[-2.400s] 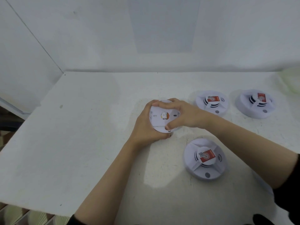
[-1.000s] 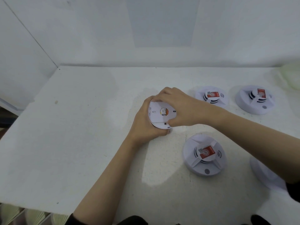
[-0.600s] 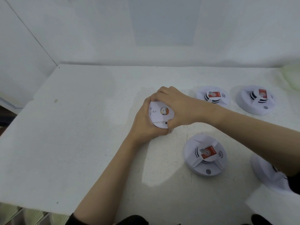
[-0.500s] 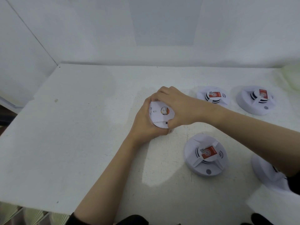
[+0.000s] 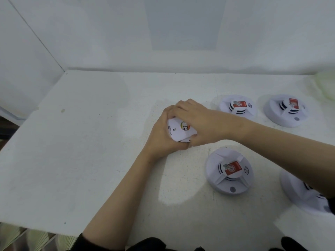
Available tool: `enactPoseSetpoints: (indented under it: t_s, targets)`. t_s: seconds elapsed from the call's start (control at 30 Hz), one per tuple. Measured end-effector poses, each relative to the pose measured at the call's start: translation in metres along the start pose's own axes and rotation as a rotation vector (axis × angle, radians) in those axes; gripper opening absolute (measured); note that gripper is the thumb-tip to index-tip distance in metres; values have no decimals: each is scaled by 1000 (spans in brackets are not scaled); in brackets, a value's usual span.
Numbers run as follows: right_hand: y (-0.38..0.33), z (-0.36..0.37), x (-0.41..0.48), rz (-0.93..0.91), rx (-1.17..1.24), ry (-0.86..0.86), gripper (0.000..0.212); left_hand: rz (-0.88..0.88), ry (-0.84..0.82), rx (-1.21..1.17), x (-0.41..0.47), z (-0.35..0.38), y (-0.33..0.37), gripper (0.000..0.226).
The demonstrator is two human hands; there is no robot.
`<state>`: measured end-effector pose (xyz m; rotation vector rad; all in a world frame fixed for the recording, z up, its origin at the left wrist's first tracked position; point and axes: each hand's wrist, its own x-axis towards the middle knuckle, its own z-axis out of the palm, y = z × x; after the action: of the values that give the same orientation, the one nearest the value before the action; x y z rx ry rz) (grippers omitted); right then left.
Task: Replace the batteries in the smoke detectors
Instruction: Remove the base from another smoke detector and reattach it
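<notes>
**Held detector** [image 5: 178,132]: white, round, flat back turned toward the camera. Clasped between both hands at the middle of the white table [image 5: 81,142]. Contact with the surface not discernible. Small round coloured sticker [image 5: 184,126] on the exposed face, partly covered by fingers.

**Left hand** [image 5: 159,142]: wrapped round the left and near rim of the held detector, fingers curled beneath it, gripping firmly.

**Right hand** [image 5: 201,124]: laid over the top and right side of the same unit, fingers curled over the far rim, thumb at the near edge, gripping firmly. Fingertips of both hands close together at the far-left rim.

Four further units on the table, dome side up, apart from the hands:
- **Near detector** [image 5: 229,171]: just right of the hands, toward the front edge, red label on its dome.
- **Far detector** [image 5: 237,107]: beyond the right wrist, red label on top.
- **Far-right detector** [image 5: 286,110]: beside the far detector, red label on top.
- **Hidden detector** [image 5: 297,192]: at the right edge, largely covered by the right forearm. Label not visible, contact with the arm not discernible.

White sheet [image 5: 308,230] at the front right corner. Pale object [image 5: 326,86] at the far right edge, identity unclear.
</notes>
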<state>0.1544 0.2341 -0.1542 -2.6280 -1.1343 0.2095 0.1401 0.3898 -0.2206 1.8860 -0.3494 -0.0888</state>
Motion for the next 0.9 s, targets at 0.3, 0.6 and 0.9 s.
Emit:
enactPoseSetpoints:
  t_s: [0.3,0.6,0.9]
  targets:
    - [4,-6,-31,168,151,79,70,112,50,105,5,-1,9,53]
    - [16,3,-69,367,328,15,64,92,315,21,-3,-4,-2,81]
    - [5,1,-80,297,403,255,55,172,249,-21,-10,4,14,90]
